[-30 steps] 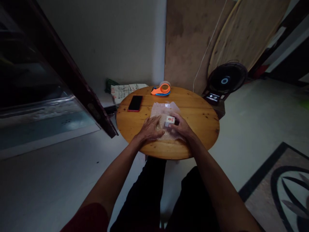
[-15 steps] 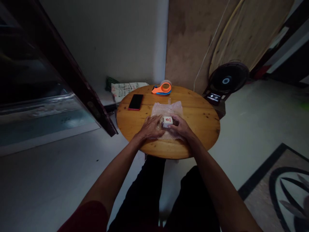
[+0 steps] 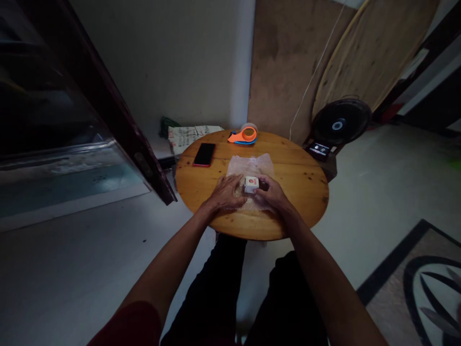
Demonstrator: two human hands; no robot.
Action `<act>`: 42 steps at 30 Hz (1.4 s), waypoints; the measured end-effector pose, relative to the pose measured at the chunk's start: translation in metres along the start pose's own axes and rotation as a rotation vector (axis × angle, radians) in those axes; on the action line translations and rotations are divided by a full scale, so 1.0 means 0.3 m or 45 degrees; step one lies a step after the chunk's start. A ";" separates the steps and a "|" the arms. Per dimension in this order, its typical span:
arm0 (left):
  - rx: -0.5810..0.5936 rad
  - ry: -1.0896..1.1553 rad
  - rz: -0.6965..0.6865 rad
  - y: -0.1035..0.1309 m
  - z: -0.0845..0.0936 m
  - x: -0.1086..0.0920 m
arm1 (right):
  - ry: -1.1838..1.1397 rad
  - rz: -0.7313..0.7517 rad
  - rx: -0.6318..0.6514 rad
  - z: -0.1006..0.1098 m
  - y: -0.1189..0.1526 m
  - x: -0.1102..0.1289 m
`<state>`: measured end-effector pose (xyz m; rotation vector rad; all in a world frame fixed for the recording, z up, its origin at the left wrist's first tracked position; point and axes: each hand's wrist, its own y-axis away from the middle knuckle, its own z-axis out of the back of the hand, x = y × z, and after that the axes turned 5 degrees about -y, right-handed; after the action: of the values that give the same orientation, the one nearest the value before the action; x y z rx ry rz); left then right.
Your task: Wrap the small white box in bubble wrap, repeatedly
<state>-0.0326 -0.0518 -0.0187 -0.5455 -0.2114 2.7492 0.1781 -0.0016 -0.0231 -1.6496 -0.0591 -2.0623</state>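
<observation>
A small white box (image 3: 251, 184) with a red print on top sits on a sheet of bubble wrap (image 3: 249, 166), which lies on the round wooden table (image 3: 302, 187). My right hand (image 3: 272, 193) grips the box from its right side, thumb at the near edge and fingers behind. On the left part of the wrap rests my left hand (image 3: 226, 192), its fingers spread, just beside the box. Part of the wrap is hidden under both hands.
An orange and blue tape dispenser (image 3: 246, 134) stands at the table's far edge. Left of it lies a dark phone (image 3: 204, 154). Behind the table on the right is a round black fan-like object (image 3: 340, 122). A dark door frame (image 3: 144, 158) rises at the left.
The view has shifted slightly, so everything sits a little lower in the picture. Both hands and the box keep nearly the same places on the wrap.
</observation>
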 end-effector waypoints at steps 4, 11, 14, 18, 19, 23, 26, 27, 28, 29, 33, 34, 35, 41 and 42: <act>0.003 0.005 -0.001 -0.002 0.000 0.001 | 0.023 -0.010 -0.038 -0.002 0.004 0.001; -0.005 0.017 -0.005 -0.003 -0.005 0.004 | 0.015 0.037 -0.048 -0.003 0.005 0.002; -0.006 0.022 0.003 -0.003 -0.007 0.004 | 0.012 0.043 -0.048 -0.001 0.004 -0.002; -0.020 0.038 -0.002 -0.003 -0.011 0.009 | 0.022 0.072 -0.028 0.004 0.001 -0.014; -0.021 0.042 -0.006 -0.003 -0.013 0.011 | 0.025 0.078 -0.023 0.004 0.001 -0.016; -0.024 0.043 -0.012 -0.004 -0.018 0.017 | 0.003 0.089 -0.030 0.003 0.000 -0.017; -0.017 0.041 -0.013 -0.005 -0.019 0.019 | -0.010 0.104 -0.031 0.002 0.000 -0.017; -0.013 0.040 -0.014 -0.005 -0.019 0.019 | 0.000 0.102 -0.034 0.002 0.000 -0.017; -0.010 0.038 -0.013 -0.005 -0.019 0.018 | 0.012 0.098 -0.038 0.002 0.000 -0.018; -0.010 0.036 -0.012 -0.005 -0.018 0.018 | 0.024 0.090 -0.040 0.003 -0.001 -0.020; -0.017 0.022 -0.007 -0.004 -0.015 0.016 | 0.028 0.078 -0.040 0.001 -0.002 -0.022; -0.012 0.018 -0.002 -0.003 -0.015 0.015 | 0.024 0.078 -0.044 -0.001 -0.001 -0.020; -0.003 0.015 0.003 -0.002 -0.013 0.014 | 0.023 0.076 -0.052 -0.002 0.000 -0.018; 0.025 -0.015 0.017 -0.003 -0.008 0.010 | 0.038 0.047 -0.073 -0.005 0.004 -0.001; 0.027 -0.019 0.016 -0.003 -0.008 0.010 | 0.042 0.040 -0.070 -0.004 0.004 0.000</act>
<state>-0.0338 -0.0497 -0.0217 -0.5229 -0.1832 2.7655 0.1774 -0.0032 -0.0239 -1.6377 0.0346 -2.0846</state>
